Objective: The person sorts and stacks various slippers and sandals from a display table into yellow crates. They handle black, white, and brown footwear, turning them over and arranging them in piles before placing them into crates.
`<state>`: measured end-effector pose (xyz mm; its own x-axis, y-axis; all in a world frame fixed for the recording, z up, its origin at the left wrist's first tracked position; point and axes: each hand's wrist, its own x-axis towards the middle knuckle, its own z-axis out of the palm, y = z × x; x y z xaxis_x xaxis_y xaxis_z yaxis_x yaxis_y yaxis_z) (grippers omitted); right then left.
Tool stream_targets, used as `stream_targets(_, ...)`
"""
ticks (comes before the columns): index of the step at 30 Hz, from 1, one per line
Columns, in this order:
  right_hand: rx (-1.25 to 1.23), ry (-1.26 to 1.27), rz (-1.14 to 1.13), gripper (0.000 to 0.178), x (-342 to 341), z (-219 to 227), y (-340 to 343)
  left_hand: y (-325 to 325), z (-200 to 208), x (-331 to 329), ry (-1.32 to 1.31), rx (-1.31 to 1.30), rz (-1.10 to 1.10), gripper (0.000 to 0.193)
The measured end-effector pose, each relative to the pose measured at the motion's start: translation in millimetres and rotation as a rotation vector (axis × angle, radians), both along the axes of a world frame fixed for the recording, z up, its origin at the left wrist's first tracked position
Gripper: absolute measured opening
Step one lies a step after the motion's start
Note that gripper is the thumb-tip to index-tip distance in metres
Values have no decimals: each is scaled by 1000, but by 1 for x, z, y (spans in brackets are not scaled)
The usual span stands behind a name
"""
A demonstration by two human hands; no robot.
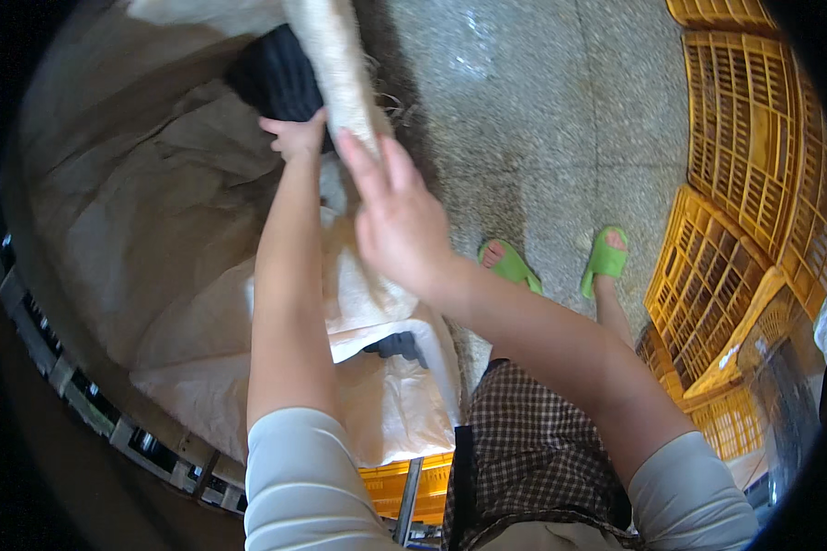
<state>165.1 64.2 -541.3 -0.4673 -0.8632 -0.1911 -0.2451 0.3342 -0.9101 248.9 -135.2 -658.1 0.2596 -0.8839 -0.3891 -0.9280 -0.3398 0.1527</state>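
Note:
My left hand (296,138) reaches into a large pale woven sack (193,303) and grips a black ribbed bundle (280,78) near the far rim. Its fingers are partly hidden by the bundle, whose exact kind I cannot make out. My right hand (400,225) is at the whitish rolled edge of the sack, two fingers lying along it and the thumb out of sight. Nearer to me, more dark ribbed material (397,347) shows through a gap between folds of the sack.
Yellow plastic crates (740,138) stand in stacks on the right. Grey speckled floor (533,101) lies between them and the sack. My feet wear green slippers (606,262). Another yellow crate (404,487) and a metal bar (409,500) show below the sack.

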Motion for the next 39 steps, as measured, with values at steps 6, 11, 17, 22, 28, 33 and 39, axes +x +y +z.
stream_targets(6,-170,-76,-119,76,-9,-1,5,-33,-63,27,6,-85,-97,104)
stream_targets(11,-80,-10,-77,79,-9,-1,3,-48,-34,38,331,-216,-133,101)
stream_targets(17,68,95,5,75,-10,-2,-4,10,114,31,713,-105,231,87)
stream_targets(22,183,61,238,83,-19,-12,-10,90,252,82,1125,-13,483,84)
stream_targets(28,105,63,302,70,-78,-46,112,247,343,181,421,-554,580,92)
stream_targets(33,374,100,445,61,-106,-60,273,312,313,282,-328,-290,378,86)
stream_targets(39,796,81,525,47,-135,-64,382,312,194,347,-387,-123,-259,80)
